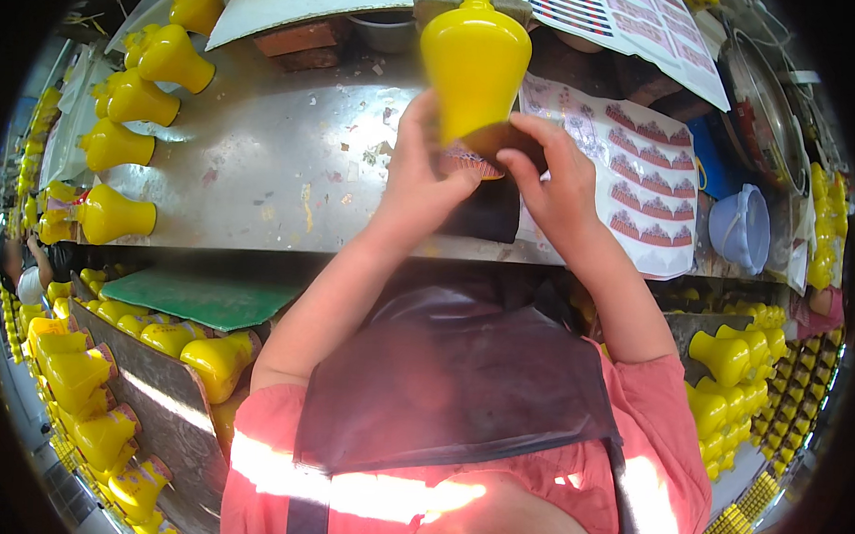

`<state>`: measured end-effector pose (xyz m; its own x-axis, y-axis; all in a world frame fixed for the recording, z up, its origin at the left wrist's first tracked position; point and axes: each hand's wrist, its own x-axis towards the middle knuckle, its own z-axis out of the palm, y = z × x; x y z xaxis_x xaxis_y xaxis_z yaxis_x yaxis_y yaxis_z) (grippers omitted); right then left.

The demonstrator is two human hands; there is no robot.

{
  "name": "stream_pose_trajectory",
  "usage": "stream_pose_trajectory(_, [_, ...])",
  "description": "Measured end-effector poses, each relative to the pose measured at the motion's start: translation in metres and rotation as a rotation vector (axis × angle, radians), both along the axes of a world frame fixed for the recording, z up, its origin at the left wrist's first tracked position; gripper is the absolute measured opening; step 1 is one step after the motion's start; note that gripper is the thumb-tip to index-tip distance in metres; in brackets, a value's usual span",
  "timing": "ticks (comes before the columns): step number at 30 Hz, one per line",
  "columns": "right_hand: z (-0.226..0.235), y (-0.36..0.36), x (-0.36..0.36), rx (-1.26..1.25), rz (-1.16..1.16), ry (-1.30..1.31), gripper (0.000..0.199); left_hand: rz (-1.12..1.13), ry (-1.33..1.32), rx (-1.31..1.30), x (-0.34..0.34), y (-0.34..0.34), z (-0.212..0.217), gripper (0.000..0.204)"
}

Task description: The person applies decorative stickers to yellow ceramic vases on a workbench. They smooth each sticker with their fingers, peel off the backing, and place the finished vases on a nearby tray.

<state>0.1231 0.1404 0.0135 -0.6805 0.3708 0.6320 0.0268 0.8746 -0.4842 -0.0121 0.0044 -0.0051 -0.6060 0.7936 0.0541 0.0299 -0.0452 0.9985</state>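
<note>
A glossy yellow vase (474, 61) lies with its wide shoulder away from me and its neck against a metal holder (427, 5). Around its end near me runs a patterned decal (469, 162). My left hand (419, 173) grips that end from the left, its thumb on the decal. On the right, my right hand (555, 177) has its fingers curled about a dark brown flat piece (496, 140) pressed to the vase. What that piece is cannot be made out. Below both hands, a black cloth (486, 217) covers part of the metal table.
Sheets of printed decals (649, 181) lie right of my hands, with a pale blue bucket (740, 228) beyond. Several yellow vases (119, 215) line the metal table's (261, 176) left side. More decorated vases (219, 363) crowd below left, near a green board (205, 297). Bricks (304, 39) stand behind.
</note>
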Motion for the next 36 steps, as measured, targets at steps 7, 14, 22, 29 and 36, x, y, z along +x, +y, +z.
stream_pose_trajectory(7, [0.034,0.006,-0.014,0.079,0.111,-0.072,0.032,0.021,0.046,-0.012,0.003,0.000,-0.003,0.090])
stream_pose_trajectory(14, [0.062,-0.004,-0.012,0.359,0.019,-0.235,0.031,0.065,0.619,0.002,-0.003,-0.004,-0.007,0.084])
stream_pose_trajectory(22, [0.037,-0.004,0.015,-0.175,-0.275,-0.282,0.027,0.155,0.924,-0.096,0.004,-0.002,-0.005,0.084])
stream_pose_trajectory(29, [0.023,-0.023,0.022,-0.678,-0.132,-0.343,0.027,0.123,0.902,-0.069,-0.005,-0.008,-0.006,0.085])
stream_pose_trajectory(36, [0.016,-0.034,0.021,-0.469,-0.061,-0.204,0.026,0.213,1.112,-0.203,0.005,0.006,0.004,0.080])
